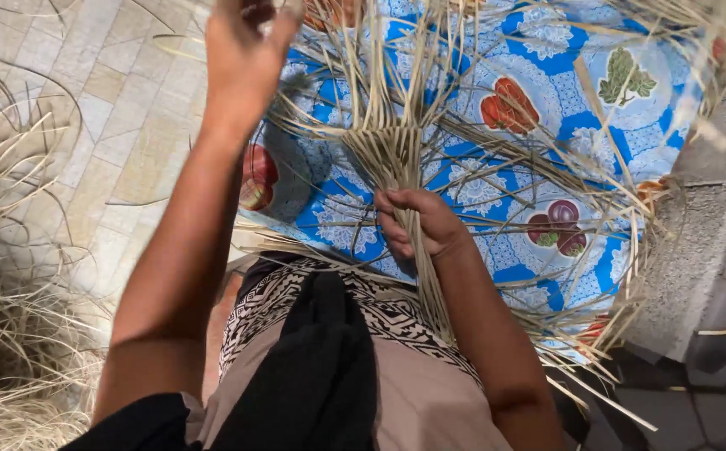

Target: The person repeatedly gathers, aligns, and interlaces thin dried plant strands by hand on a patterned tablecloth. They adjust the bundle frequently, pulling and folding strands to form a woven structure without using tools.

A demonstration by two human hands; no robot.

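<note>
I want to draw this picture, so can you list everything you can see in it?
woven strips: one started piece with many loose ends, pale straw colour, middle, over the cloth
cloth: one, blue and white with fruit pictures, upper right, under the strips
loose straw: one big pile, pale tan, left edge on the floor
floor: pale beige tiles, upper left
slab: one, grey and rough, right side
clothes: black, tan and a black-and-white patterned band, bottom middle
left hand: raised at the top, fingers closed at the strip ends
right hand: middle, fingers closed around the bunched strips below the woven part
</note>
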